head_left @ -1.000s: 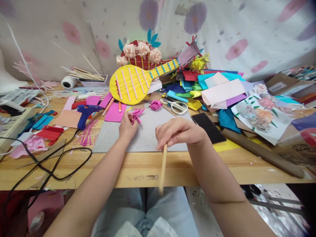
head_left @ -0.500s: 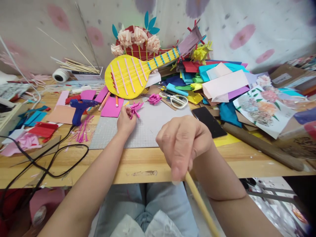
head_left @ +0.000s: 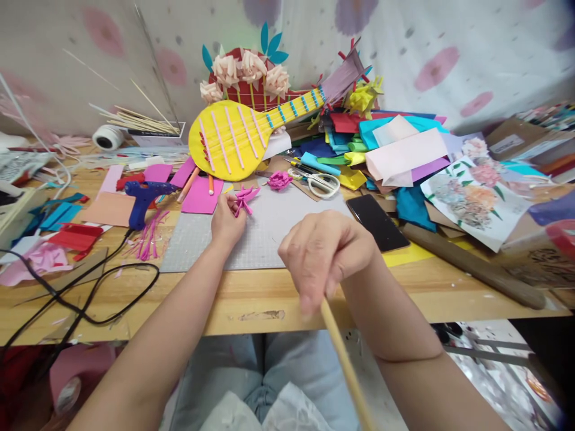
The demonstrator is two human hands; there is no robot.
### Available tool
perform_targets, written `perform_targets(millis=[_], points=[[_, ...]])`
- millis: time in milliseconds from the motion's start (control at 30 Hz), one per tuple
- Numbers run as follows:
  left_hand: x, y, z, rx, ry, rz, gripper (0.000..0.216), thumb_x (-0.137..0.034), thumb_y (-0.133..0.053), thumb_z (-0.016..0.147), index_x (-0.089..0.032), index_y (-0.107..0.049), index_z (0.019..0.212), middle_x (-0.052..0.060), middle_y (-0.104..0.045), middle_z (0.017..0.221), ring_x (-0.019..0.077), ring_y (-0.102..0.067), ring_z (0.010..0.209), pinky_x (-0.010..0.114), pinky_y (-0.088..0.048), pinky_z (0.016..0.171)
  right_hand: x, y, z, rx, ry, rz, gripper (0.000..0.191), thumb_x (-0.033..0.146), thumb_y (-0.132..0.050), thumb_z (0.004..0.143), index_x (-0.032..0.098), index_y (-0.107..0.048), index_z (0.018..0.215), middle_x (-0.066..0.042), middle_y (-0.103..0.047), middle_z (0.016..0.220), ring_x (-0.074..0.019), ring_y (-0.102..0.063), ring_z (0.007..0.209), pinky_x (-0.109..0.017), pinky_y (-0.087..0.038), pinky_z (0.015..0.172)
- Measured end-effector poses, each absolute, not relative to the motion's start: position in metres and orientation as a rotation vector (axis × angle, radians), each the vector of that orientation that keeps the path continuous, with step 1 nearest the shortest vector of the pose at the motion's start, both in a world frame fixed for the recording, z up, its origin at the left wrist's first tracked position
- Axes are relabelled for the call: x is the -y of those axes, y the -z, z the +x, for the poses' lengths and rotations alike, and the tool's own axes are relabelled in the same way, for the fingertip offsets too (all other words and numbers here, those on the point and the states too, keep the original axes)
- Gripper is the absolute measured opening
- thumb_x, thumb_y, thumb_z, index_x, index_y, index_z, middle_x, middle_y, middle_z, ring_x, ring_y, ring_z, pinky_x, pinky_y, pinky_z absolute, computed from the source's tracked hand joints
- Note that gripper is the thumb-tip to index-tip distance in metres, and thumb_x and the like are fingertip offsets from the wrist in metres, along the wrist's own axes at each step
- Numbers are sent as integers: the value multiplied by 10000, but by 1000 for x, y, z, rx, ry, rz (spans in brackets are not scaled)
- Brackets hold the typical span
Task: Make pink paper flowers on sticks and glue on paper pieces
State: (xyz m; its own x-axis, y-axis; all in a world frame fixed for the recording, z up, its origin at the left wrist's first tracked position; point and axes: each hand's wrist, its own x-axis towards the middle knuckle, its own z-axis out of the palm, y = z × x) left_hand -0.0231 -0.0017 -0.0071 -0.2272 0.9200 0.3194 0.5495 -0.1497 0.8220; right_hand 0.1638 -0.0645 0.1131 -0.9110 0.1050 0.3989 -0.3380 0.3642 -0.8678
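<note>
My left hand (head_left: 227,219) rests on the grey cutting mat (head_left: 274,230) and pinches a small pink foam flower piece (head_left: 245,199) with splayed strips. My right hand (head_left: 327,254) is closed over the table's front edge, gripping a thin wooden stick (head_left: 344,359) that slants down toward my lap. A second pink curled flower (head_left: 279,180) lies on the mat beyond, near white-handled scissors (head_left: 320,182).
A yellow paper guitar (head_left: 233,139) leans at the back. A blue glue gun (head_left: 144,197) with a black cord (head_left: 85,299) is at left, with pink strips beside it. A black phone (head_left: 376,221), a wooden rod (head_left: 471,266) and piled coloured sheets (head_left: 395,155) fill the right.
My right hand has swung the stick from pointing straight down to slanting toward the lower right, and has drawn back over the table edge. The left hand has stayed on the pink piece.
</note>
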Motion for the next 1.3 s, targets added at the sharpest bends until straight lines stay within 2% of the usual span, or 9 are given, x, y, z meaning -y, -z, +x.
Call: perform_targets(millis=[167,333,467,633,700,800,933,1133,1300], points=[[2,8,-23,-1673,-1366,1628,304,-192,-627,633,-213,-423,857,-30,-523,690,122,-510,613,255,-401,585,36,-82,152,2186,-1291,-502,313,411,-526,810,130,-638,890,-9,-606,710,-81,-518,643,-207,-397,603],[1,12,-22,-1517,-1306,1658,359,-229,-652,630,-211,-425,908,-32,-547,707,103,-516,583,237,-405,563,10,-37,123,2088,-929,-1023,266,357,-479,825,168,-640,918,-5,-628,785,-106,-524,688,-217,-370,619],[0,16,-22,-1466,-1334,1633,348,-176,-609,648,-206,-413,933,-24,-549,739,98,-527,598,234,-424,572,7,-23,116,2204,-624,-1396,350,457,-397,855,233,-649,946,-15,-663,821,-154,-567,733,-239,-360,616],[-3,19,-24,-1489,-1350,1604,342,-146,-597,638,-205,-408,917,-23,-544,729,102,-537,611,237,-431,584,6,-20,123,2212,-418,-1650,522,616,-299,837,269,-652,1004,-48,-688,894,-197,-606,821,-262,-389,663],[-3,19,-24,-1451,-1367,1628,343,-129,-592,633,-206,-412,915,-22,-540,741,95,-533,620,229,-428,586,4,-15,126,2184,-357,-1683,492,570,-285,864,281,-634,1055,-45,-691,907,-198,-611,831,-272,-403,686],[-2,19,-24,-1360,-1352,1652,359,-142,-597,638,-206,-423,945,-22,-538,746,88,-530,618,219,-429,580,-1,-6,130,2174,-314,-1560,360,397,-337,899,268,-601,1108,-33,-678,983,-186,-608,868,-282,-419,736],[-2,19,-23,-1208,-1338,1633,370,-172,-611,641,-200,-409,950,-9,-566,773,98,-565,656,223,-445,593,-3,3,129,2154,-378,-1267,303,225,-407,859,206,-584,1104,-41,-638,1081,-157,-576,951,-268,-418,813],[-1,17,-23,-1114,-1360,1665,421,-124,-593,608,-203,-387,965,9,-584,861,103,-584,738,211,-435,599,-1,4,126,2060,-434,-1159,293,202,-514,764,203,-578,1049,-36,-633,1058,-168,-567,954,-290,-425,819],[0,16,-23,-1164,-1301,1743,398,-99,-554,628,-200,-400,980,40,-595,934,126,-590,831,220,-446,616,-2,5,126,2021,-402,-1183,269,212,-515,757,201,-581,1017,-41,-631,1046,-171,-563,949,-290,-422,813]])
